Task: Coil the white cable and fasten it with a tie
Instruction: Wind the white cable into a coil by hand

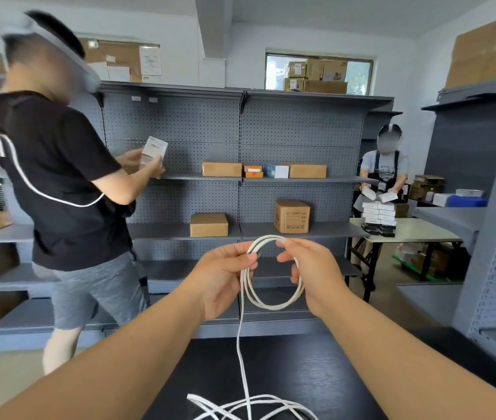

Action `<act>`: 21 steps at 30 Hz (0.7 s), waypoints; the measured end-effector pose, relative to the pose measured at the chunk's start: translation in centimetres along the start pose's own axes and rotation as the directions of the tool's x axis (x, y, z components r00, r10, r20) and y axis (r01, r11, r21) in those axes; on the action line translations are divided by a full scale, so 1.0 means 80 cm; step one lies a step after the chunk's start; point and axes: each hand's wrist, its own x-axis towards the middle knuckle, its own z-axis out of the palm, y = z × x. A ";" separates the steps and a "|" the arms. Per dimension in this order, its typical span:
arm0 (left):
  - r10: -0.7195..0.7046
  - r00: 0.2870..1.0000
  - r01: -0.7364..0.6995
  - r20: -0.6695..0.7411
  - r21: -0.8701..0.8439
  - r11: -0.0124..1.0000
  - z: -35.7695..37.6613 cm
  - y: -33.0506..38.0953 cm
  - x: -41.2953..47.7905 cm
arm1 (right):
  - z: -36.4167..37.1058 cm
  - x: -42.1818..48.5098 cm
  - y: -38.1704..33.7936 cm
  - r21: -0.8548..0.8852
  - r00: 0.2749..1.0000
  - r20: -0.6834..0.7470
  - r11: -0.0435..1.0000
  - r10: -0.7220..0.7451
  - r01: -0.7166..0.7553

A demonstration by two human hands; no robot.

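Observation:
I hold a round coil of white cable (274, 304) up in front of me, over the black table. My left hand (225, 277) pinches the coil's upper left side, where a dark green strip, perhaps the tie, lies along the strands. My right hand (310, 274) grips the coil's upper right with thumb and fingers. One loose strand hangs straight down from the coil to a tangle of slack cable (249, 406) lying on the table near me.
The black table (316, 374) is right below my arms. Grey pegboard shelving (240, 177) with cardboard boxes stands ahead. A person in a black shirt (58, 177) stands at left holding a box. Another person (386, 174) sorts boxes at a folding table (416, 234) on the right.

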 end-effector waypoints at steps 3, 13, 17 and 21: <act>0.034 0.998 -0.037 -0.048 -0.068 0.997 0.003 -0.002 0.001 | 0.001 -0.001 0.002 0.021 1.000 0.000 1.000 0.009 -0.009; 0.122 0.986 -0.120 -0.113 0.027 0.992 0.011 -0.009 0.002 | 0.003 0.003 0.017 -0.103 0.994 -0.084 0.993 -0.073 0.064; 0.173 0.973 -0.132 -0.151 0.245 0.960 0.007 -0.011 0.009 | 0.000 0.006 0.023 -0.250 0.985 -0.067 0.959 -0.156 0.134; 0.283 0.951 -0.185 -0.127 0.499 0.847 0.004 -0.005 0.011 | -0.009 0.011 0.021 -0.388 0.964 0.056 0.884 -0.261 0.262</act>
